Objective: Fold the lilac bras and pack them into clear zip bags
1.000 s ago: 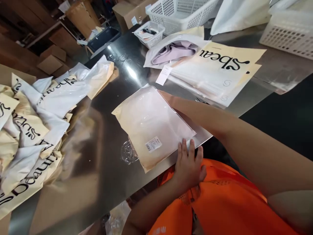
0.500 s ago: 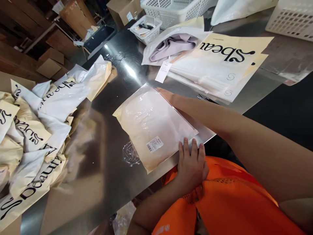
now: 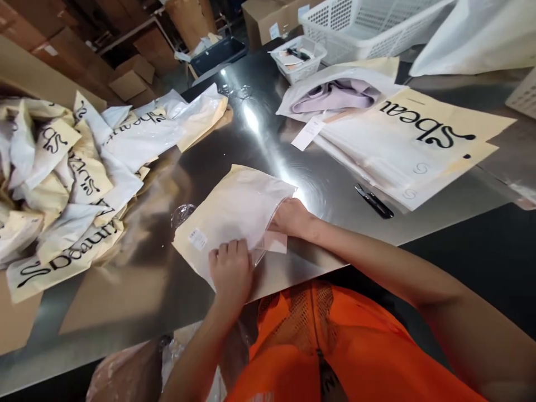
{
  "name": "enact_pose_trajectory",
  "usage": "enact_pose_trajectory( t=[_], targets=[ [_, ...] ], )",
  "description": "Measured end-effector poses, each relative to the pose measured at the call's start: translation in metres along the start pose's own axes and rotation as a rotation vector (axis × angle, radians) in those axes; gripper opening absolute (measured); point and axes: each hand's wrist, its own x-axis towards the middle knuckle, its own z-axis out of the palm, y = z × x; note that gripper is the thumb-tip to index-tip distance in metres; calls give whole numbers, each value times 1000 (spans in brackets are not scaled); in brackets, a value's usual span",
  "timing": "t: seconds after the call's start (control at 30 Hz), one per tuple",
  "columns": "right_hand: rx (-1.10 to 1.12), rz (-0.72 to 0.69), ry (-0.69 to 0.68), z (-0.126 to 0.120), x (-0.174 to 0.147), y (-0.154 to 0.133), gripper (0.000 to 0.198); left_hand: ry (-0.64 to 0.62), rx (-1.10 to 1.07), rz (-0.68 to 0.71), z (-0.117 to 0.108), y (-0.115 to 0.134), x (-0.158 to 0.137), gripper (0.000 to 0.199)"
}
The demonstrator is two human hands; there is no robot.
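Note:
A flat packaging bag (image 3: 240, 206), whitish with a cream edge, lies at a slant on the metal table. A small printed label (image 3: 197, 239) is stuck near its left corner. My left hand (image 3: 230, 268) grips the bag's near edge, fingers bent together over the top and the thumb hidden. At the right-hand opening my right hand (image 3: 291, 216) reaches in under the clear film, its fingertips hidden. Below that hand, a pale pink tag (image 3: 276, 243) sticks out of the opening. Black thread snips (image 3: 374, 202) lie on the table to the right.
Printed bags (image 3: 452, 128) are stacked at right, beside an opened bag with folded lilac cloth (image 3: 333, 96). A heap of filled bags (image 3: 87, 173) covers the left side. White baskets (image 3: 297, 58) stand at the back. The table's near edge (image 3: 310, 276) runs before my orange vest.
The bag has turned and shifted left on the table. My left hand has moved left onto its near edge; my right hand has come to its opening. The pink tag and snips now show.

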Motion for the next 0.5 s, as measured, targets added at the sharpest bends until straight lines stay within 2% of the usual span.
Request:
enact_pose_trajectory(
  t=[0.07, 0.13, 0.27, 0.37, 0.5],
  targets=[
    [-46, -38, -51, -2, -3, -2, 38, 37, 9, -53, -13, -19, 12, 32],
    [-78, -59, -64, -5, -5, -3, 44, 149, -14, -142, -29, -39, 21, 29],
    [-115, -89, 35, -8, -13, -12, 56, 351, -27, -234, -58, -67, 32, 31],
    [-79, -140, 137, -3, -16, -24, 47, 371, -19, -258, -68, -74, 37, 30],
    [0, -308, 177, 9, -3, -43, 35, 341, -35, -268, -71, -74, 37, 29]
  ],
)
